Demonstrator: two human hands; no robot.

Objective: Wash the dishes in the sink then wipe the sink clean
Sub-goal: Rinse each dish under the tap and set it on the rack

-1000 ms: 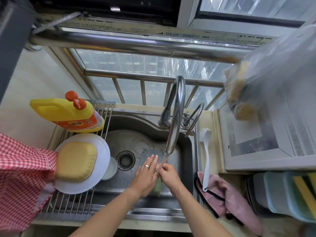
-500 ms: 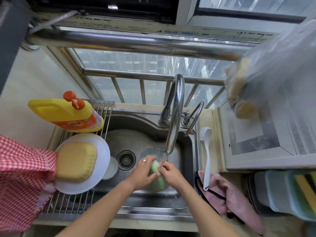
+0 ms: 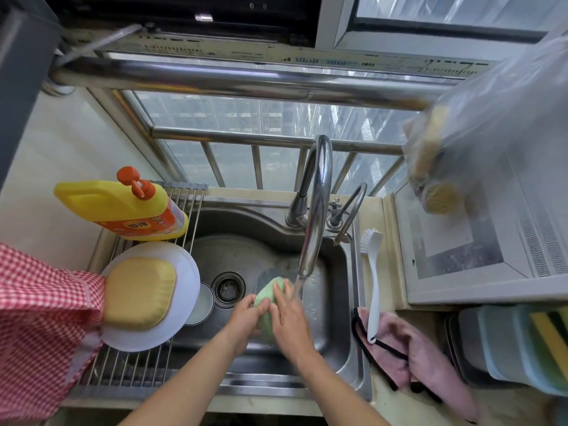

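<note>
A pale green dish (image 3: pixel 266 298) is held on edge over the steel sink (image 3: pixel 335 302), just left of the water running from the tap (image 3: pixel 313 229). My left hand (image 3: pixel 247 315) grips its left rim with curled fingers. My right hand (image 3: pixel 287 315) lies over its right face, fingers fairly straight and rubbing against it. A small white bowl (image 3: pixel 201 304) sits in the sink beside the drain (image 3: pixel 228 287). A white plate (image 3: pixel 184 265) carrying a yellow sponge (image 3: pixel 138 292) rests on the drying rack (image 3: pixel 129 367) over the sink's left part.
A yellow detergent bottle (image 3: pixel 123 207) lies at the back of the rack. A white dish brush (image 3: pixel 373 272) and a pink cloth (image 3: pixel 427 355) lie on the counter to the right. Stacked containers (image 3: pixel 507 342) stand at far right. A red checked cloth (image 3: pixel 40 327) hangs at left.
The green dish has been lifted from low in the sink and turned on edge. My right hand has slid up over its face toward the water stream.
</note>
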